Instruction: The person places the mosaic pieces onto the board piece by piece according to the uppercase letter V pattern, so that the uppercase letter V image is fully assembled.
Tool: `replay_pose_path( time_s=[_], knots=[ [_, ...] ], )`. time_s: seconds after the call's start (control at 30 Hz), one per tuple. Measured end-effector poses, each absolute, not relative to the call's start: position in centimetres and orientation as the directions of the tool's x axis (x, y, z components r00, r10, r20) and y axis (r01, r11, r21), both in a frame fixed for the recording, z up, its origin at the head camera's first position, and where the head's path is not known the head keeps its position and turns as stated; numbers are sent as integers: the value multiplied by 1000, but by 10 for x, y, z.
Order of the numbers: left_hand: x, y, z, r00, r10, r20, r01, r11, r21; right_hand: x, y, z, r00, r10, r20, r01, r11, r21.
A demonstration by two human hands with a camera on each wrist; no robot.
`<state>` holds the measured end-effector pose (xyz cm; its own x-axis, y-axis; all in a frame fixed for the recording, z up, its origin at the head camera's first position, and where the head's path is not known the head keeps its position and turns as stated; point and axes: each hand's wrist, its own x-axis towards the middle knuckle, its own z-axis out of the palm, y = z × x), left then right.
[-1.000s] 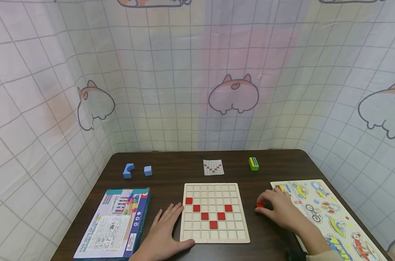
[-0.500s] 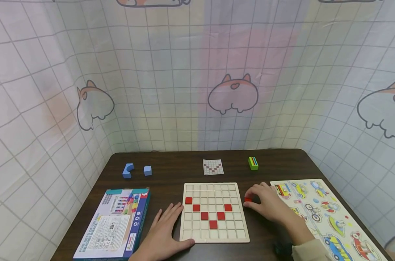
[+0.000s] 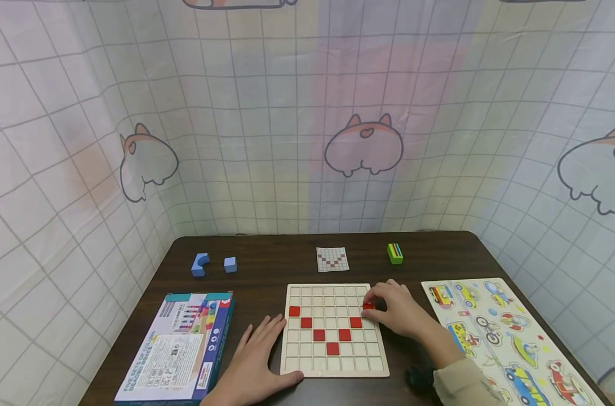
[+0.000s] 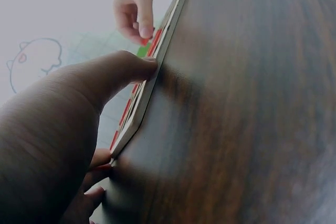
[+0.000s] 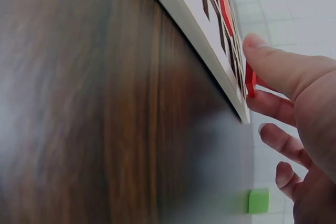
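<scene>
My right hand [image 3: 396,309] pinches a red square tile [image 5: 250,80] between thumb and fingers, close over the right edge of the pale wooden grid board [image 3: 308,365]. Several more red tiles [image 3: 332,348] lie in the board's cells in a slanting V shape. On the board's left side, my left hand [image 3: 253,361] rests with fingers spread, its thumb along the near left corner and its fingertips at the left edge. The left wrist view shows that thumb [image 4: 131,69] against the board's edge.
Behind the board lies a small printed pattern card [image 3: 332,259]. A green striped block [image 3: 395,254], a blue cube [image 3: 230,265] and a blue arch block [image 3: 199,265] stand farther back. A box [image 3: 177,344] lies left, a picture puzzle board [image 3: 510,332] right.
My right hand has moved left with the red tile, from beside the picture puzzle board to the right edge of the grid board. My left hand has stayed in place.
</scene>
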<state>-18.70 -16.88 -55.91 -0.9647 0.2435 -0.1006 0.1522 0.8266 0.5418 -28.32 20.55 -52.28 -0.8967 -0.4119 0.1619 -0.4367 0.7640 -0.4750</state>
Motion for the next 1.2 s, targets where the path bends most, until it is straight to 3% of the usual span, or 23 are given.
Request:
replay_pose_path(
  time_s=[1.2],
  knots=[
    [-186,-164,-557,-964,254,-82,169,819,549,-282,209,-528,-922,-372,105,-367,760,-537]
  ],
)
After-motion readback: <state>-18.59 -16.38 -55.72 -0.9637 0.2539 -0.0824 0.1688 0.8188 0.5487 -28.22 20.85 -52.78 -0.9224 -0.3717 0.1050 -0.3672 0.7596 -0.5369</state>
